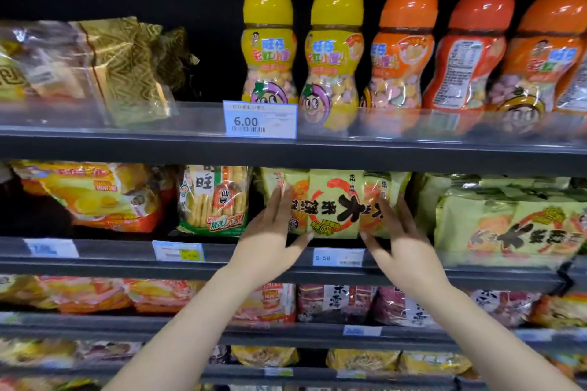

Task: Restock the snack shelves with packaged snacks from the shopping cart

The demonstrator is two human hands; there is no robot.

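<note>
The pale yellow crinkly snack bag (333, 203) stands tall on the dark middle shelf (222, 260), above the white 8.50 price tag (337, 257). Left hand (270, 232) and right hand (400, 238), fingers spread flat, press its two sides, equally close

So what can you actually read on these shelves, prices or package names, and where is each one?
"6.00": white price tag on the top shelf rail, below the yellow-capped bottles.
"8.50": price tag on the middle rail, between the left hand and right hand.
"旺" and "仙貝": rice cracker bag.
"大": yellow-green bag between the hands.
Other tags, barcodes and fine print: too blurred to read.
</note>
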